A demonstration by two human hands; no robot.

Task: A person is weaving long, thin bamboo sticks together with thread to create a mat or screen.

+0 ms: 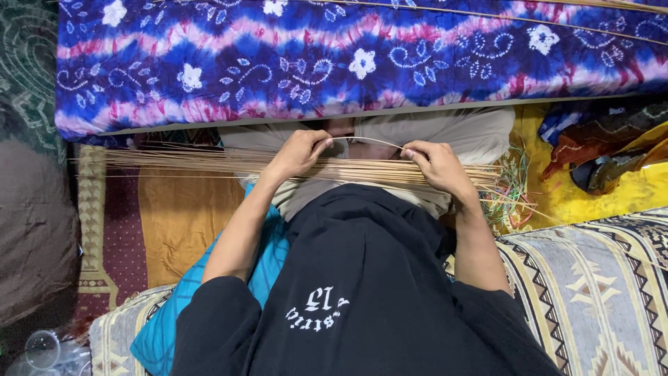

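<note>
**Bending one thin stick between both hands**

While my left hand (298, 153) pinches one end of a thin pale stick (367, 140), my right hand (435, 163) pinches the other end, so the stick arches up in a shallow curve between my fingertips. Both hands are closed on it, thumbs pressed against forefingers, and both rest on the bundle of sticks (306, 167) that lies across my lap. That bundle runs from side to side, fanning out loosely past my left hand and poking out in a ragged end past my right.

Under the bundle are my knees in beige trousers (473, 132), and nearer to me my black shirt (362, 278) fills the lower middle of the view. A turquoise cushion (268, 264) sits against my left arm. Beside my right arm lies a striped patterned blanket (598, 278). Beyond my right hand, a tangle of green and pale strands (511, 191) rests on a yellow cloth (598, 195). Above my knees stretches a blue, pink and white tie-dyed cloth (313, 63) with flower shapes. A brown and orange mat (167, 223) lies out past my left arm.
</note>
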